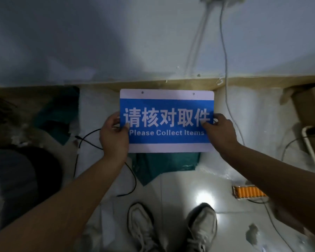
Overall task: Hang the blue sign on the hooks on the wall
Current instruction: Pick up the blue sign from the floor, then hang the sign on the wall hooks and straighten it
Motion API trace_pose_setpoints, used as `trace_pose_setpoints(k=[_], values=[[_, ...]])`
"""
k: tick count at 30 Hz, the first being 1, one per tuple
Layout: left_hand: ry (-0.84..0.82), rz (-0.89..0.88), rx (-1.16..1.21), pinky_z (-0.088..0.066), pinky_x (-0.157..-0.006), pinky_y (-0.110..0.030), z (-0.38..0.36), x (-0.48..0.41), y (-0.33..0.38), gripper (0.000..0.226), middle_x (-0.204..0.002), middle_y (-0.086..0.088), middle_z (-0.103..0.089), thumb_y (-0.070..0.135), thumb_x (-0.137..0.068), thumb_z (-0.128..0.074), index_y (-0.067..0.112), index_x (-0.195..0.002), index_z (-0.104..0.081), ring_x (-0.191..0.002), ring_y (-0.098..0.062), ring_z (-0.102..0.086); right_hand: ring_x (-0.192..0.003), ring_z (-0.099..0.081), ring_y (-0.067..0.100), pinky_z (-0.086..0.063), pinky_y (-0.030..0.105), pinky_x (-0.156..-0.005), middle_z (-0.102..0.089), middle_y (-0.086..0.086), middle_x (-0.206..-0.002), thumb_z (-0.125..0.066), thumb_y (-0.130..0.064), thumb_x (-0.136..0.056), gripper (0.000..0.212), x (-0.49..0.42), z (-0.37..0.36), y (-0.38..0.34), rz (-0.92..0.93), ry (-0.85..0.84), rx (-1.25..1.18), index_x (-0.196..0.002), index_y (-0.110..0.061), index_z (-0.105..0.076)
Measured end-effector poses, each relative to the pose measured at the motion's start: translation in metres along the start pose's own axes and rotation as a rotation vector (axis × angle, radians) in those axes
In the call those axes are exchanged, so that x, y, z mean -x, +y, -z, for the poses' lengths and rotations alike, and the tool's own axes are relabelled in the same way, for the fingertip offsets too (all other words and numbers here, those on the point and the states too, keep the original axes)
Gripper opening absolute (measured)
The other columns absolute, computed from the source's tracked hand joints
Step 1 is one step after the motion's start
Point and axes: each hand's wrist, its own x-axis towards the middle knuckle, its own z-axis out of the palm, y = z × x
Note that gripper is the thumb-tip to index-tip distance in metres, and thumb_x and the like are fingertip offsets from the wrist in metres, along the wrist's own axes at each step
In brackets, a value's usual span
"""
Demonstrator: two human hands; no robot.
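Held at centre frame, low before the wall: flat rectangular blue-and-white plastic sign (166, 120). Pinched at 9 o'clock edge by left hand (114, 137), at 3 o'clock by right hand (220, 132). Probably light, stiff, slick; side-edge grips suit. Two hanging holes (142, 92) at 12 o'clock; hooks unseen.

A flat rectangular blue sign with white bands along its top and bottom edges (166, 120) is held upright and level, face toward the camera, low in front of a pale wall (116, 42). White Chinese characters sit above the English line "Please Collect Items". Two small holes pierce the upper white band, one toward each corner. It is gripped at its left and right edges, above the floor.
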Motion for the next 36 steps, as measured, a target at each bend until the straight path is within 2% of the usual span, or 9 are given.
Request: trace_pose_setpoints(k=[5, 8, 12, 15, 20, 23, 27, 32, 36], values=[[0.070, -0.041, 0.069, -0.053, -0.067, -0.019, 0.070, 0.060, 0.188, 0.050, -0.109, 0.010, -0.065, 0.004, -0.092, -0.066, 0.028, -0.135, -0.057, -0.081, 0.005, -0.062, -0.089, -0.070, 0.031, -0.061, 0.043, -0.076, -0.064, 0.018, -0.114, -0.063, -0.047, -0.085, 0.055, 0.106, 0.116, -0.141, 0.090, 0.029, -0.027, -0.134, -0.022, -0.057], [0.077, -0.127, 0.115, -0.053, -0.060, -0.011, 0.123, 0.096, 0.330, 0.043, -0.109, 0.003, -0.068, -0.001, -0.090, -0.067, 0.021, -0.127, -0.063, -0.077, 0.005, -0.066, -0.092, -0.068, 0.029, -0.055, 0.036, -0.074, -0.063, 0.016, -0.114, -0.065, -0.044, -0.089, 0.049, 0.180, 0.203, -0.249, 0.210, 0.073, -0.047, -0.131, -0.021, -0.060], [0.116, -0.306, 0.139, -0.058, -0.076, -0.029, 0.194, 0.150, 0.514, 0.038, -0.102, 0.007, -0.073, 0.005, -0.086, -0.074, 0.024, -0.119, -0.069, -0.088, -0.014, -0.072, -0.099, -0.063, 0.025, -0.048, 0.034, -0.080, -0.058, 0.010, -0.120, -0.065, -0.039, -0.094, 0.043, 0.282, 0.322, -0.398, 0.392, 0.113, -0.085, -0.132, -0.021, -0.058], [0.131, -0.428, 0.211, -0.051, -0.066, -0.018, 0.240, 0.189, 0.647, 0.037, -0.100, 0.011, -0.071, 0.010, -0.088, -0.073, 0.026, -0.121, -0.068, -0.086, -0.009, -0.070, -0.101, -0.062, 0.025, -0.050, 0.037, -0.078, -0.058, 0.009, -0.122, -0.064, -0.037, -0.094, 0.044, 0.352, 0.404, -0.500, 0.512, 0.174, -0.137, -0.134, -0.019, -0.057], [0.195, -0.637, 0.312, -0.051, -0.070, -0.020, 0.303, 0.243, 0.818, 0.039, -0.107, 0.011, -0.070, 0.013, -0.089, -0.072, 0.025, -0.125, -0.067, -0.083, -0.004, -0.066, -0.099, -0.065, 0.029, -0.052, 0.038, -0.074, -0.061, 0.012, -0.121, -0.065, -0.035, -0.093, 0.047, 0.449, 0.514, -0.631, 0.697, 0.282, -0.223, -0.135, -0.017, -0.057], [0.231, -0.748, 0.373, -0.054, -0.077, -0.026, 0.332, 0.269, 0.894, 0.039, -0.111, 0.009, -0.071, 0.013, -0.088, -0.072, 0.025, -0.125, -0.068, -0.091, -0.012, -0.067, -0.101, -0.065, 0.031, -0.058, 0.047, -0.084, -0.061, 0.012, -0.121, -0.064, -0.037, -0.091, 0.045, 0.494, 0.562, -0.689, 0.785, 0.351, -0.266, -0.132, -0.019, -0.057], [0.280, -0.860, 0.427, -0.044, -0.063, -0.013, 0.357, 0.299, 0.967, 0.038, -0.109, 0.011, -0.068, 0.011, -0.089, -0.070, 0.023, -0.126, -0.067, -0.087, -0.010, -0.064, -0.104, -0.065, 0.031, -0.058, 0.051, -0.087, -0.062, 0.011, -0.123, -0.064, -0.037, -0.088, 0.045, 0.541, 0.610, -0.743, 0.880, 0.438, -0.317, -0.130, -0.021, -0.058], [0.331, -0.938, 0.441, -0.055, -0.079, -0.032, 0.367, 0.324, 1.020, 0.042, -0.118, 0.008, -0.069, 0.015, -0.090, -0.069, 0.025, -0.130, -0.062, -0.094, -0.016, -0.068, -0.107, -0.064, 0.030, -0.058, 0.051, -0.089, -0.064, 0.008, -0.127, -0.061, -0.038, -0.087, 0.049, 0.575, 0.645, -0.772, 0.955, 0.548, -0.335, -0.132, -0.020, -0.056], [0.330, -0.946, 0.442, -0.056, -0.088, -0.039, 0.365, 0.330, 1.039, 0.047, -0.121, 0.005, -0.068, 0.018, -0.090, -0.069, 0.022, -0.135, -0.055, -0.097, -0.017, -0.068, -0.105, -0.063, 0.027, -0.054, 0.042, -0.082, -0.066, 0.009, -0.128, -0.061, -0.033, -0.093, 0.050, 0.582, 0.661, -0.777, 0.965, 0.592, -0.344, -0.139, -0.016, -0.049]])
